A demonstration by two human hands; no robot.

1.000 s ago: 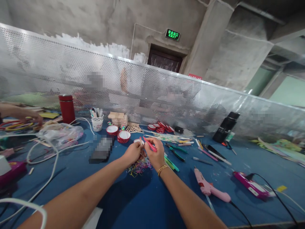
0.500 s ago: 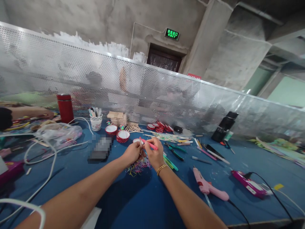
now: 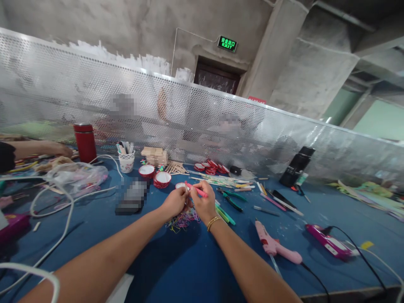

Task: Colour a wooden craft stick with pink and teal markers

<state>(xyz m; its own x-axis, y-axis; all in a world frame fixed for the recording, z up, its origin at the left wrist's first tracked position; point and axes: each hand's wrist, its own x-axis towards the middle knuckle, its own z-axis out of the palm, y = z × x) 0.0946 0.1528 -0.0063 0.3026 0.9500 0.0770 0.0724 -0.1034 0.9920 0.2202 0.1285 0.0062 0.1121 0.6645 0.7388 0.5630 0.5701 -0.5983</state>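
My right hand [image 3: 204,205] is closed round a pink pen [image 3: 200,192], its tip pointing up and left toward my left fingers. My left hand [image 3: 174,203] is pinched closed right beside it, and the fingers hide what they hold. A white round piece with a red rim [image 3: 180,185] shows just past the left fingertips; whether it is held or lies behind them I cannot tell. Below both hands lies a tangle of coloured strings [image 3: 182,221]. Stacks of red-rimmed white discs [image 3: 162,179] stand to the left, and green pens [image 3: 224,214] lie by my right wrist.
On the blue table [image 3: 176,265] lie pliers [image 3: 232,200], a pink glue gun [image 3: 274,245] and a purple device [image 3: 330,242] to the right. Leftward are a phone [image 3: 132,198], a cup of pens [image 3: 126,162], a red flask [image 3: 85,142] and another person's arm [image 3: 41,148].
The view has shifted very slightly. Both hands and the pink pen keep almost the same pose.
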